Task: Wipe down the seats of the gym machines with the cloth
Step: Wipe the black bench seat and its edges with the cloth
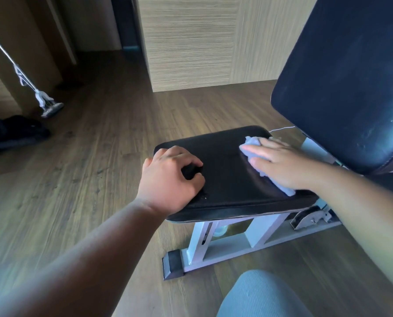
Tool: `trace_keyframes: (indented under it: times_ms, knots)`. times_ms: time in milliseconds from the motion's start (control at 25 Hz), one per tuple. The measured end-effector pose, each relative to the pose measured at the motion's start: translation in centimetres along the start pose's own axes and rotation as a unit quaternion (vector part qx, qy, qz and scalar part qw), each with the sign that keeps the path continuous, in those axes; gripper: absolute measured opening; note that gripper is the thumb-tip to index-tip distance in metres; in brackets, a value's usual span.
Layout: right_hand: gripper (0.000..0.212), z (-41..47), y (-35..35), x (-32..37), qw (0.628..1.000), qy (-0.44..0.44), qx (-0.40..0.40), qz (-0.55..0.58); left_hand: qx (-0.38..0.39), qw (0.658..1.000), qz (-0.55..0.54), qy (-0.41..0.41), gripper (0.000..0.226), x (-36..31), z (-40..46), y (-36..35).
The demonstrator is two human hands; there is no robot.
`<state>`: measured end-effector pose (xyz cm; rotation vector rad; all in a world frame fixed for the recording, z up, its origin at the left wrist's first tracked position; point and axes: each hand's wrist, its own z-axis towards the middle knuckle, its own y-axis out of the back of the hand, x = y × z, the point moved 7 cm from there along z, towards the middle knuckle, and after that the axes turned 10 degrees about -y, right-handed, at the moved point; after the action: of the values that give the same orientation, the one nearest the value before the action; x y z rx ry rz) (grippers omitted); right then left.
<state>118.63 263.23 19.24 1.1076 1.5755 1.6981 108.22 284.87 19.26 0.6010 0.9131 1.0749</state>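
Note:
A black padded seat (pixel 223 179) on a white metal frame sits at centre right. A crumpled pale blue-grey cloth (pixel 250 145) lies on the seat's right part, near the backrest. My right hand (pixel 280 163) presses flat on the cloth with straight fingers pointing left. My left hand (pixel 170 179) rests on the seat's left front corner with its fingers curled; I see nothing held in it. A tall dark backrest pad (pixel 341 88) rises at the right, streaked with wipe marks.
The bench's white frame (pixel 225 248) with a black foot cap stands on the wooden floor. A mop (pixel 49 108) leans at the left, beside a dark bundle (pixel 12 133) on the floor. A wood-panelled wall (pixel 191 42) stands behind. My grey-clad knee (pixel 259 294) is at the bottom.

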Motion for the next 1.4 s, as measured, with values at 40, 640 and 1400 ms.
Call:
trace_keyframes:
  times_ms: [40,640,1400]
  knots:
    - [0.032,1.0,0.3,-0.5,0.999,-0.035,-0.005,0.003,0.002,1.000,0.004,0.001,0.032,0.0,0.0,0.0]
    - [0.030,9.9,0.2,3.4,0.996,-0.074,0.018,0.035,-0.009,1.000,-0.008,0.005,0.031,0.0,0.0,0.1]
    - [0.020,0.4,0.4,1.0,0.994,-0.041,-0.024,0.098,0.000,1.000,-0.006,-0.002,0.033,-0.3,-0.1,0.3]
